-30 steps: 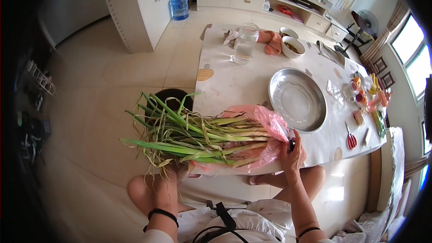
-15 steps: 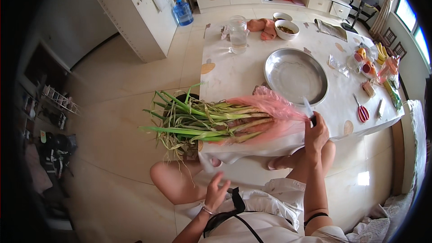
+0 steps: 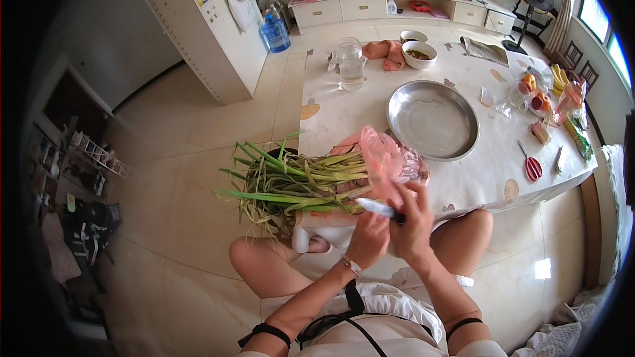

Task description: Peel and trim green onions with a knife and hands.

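Observation:
My right hand [image 3: 413,225] is closed round the black handle of a small knife [image 3: 378,207], its blade pointing left. Close beside it, my left hand [image 3: 369,237] has its fingers drawn together under the blade; what they hold, if anything, is hidden. Just beyond both hands, a thin pink plastic bag [image 3: 382,152] stands bunched up over the right end of a bundle of scallions [image 3: 311,178]. The scallions lie at the table's near left corner, green and withered leaves hanging past the edge. Bag and right fingertips overlap in view; whether they touch I cannot tell.
A wide steel basin [image 3: 433,119] sits beyond the bag. Farther back are a glass jar [image 3: 350,66], an orange cloth [image 3: 390,54] and two bowls [image 3: 419,55]. To the right lie red-handled scissors [image 3: 532,166], fruit [image 3: 539,100] and bananas [image 3: 559,78].
My right hand has moved left with the knife, and my left hand has come up from my lap to meet it. The pink bag, stretched rightward before, now stands gathered over the scallions.

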A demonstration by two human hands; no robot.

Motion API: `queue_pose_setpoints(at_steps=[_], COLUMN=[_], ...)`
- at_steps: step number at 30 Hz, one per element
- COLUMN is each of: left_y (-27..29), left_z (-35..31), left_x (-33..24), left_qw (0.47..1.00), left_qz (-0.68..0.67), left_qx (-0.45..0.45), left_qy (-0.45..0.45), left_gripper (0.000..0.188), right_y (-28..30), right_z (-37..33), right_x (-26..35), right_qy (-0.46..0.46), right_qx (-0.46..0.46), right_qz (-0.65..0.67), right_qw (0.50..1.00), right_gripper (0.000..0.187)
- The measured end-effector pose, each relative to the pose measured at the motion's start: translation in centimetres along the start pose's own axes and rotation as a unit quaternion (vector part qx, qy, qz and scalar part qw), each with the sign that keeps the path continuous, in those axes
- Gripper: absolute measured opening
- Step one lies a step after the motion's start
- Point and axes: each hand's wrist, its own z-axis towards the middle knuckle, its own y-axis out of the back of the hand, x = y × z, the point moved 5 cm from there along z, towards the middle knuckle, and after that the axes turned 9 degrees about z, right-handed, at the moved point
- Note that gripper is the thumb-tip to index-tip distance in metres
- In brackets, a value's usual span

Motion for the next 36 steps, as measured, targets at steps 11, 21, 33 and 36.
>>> queue_pose_setpoints(at_steps=[11, 21, 33, 36], left_y=[-1.3, 7.0, 7.2, 6.2], left_z=[-3.9, -1.5, -2.4, -3.9], left_x=[-0.2, 5.5, 4.8, 4.4], left_qw=[0.995, 0.98, 0.983, 0.985], left_qz=[-0.078, 0.173, 0.16, 0.153], left_qx=[0.05, -0.094, -0.081, -0.073], left_qy=[0.026, 0.03, 0.029, 0.028], left_gripper=[0.05, 0.044, 0.025, 0.024], right_y=[-6.5, 0.6, 0.2, -0.5], right_z=[-0.6, 3.1, 0.6, -0.8], right_x=[-0.6, -11.9, -2.5, -2.2], right_qy=[-0.042, -0.089, -0.139, -0.113], right_qx=[0.115, 0.01, 0.057, 0.077], right_qz=[-0.052, -0.078, 0.082, 0.103], right_qw=[0.991, 0.993, 0.985, 0.985], right_gripper=[0.067, 0.04, 0.041, 0.043])
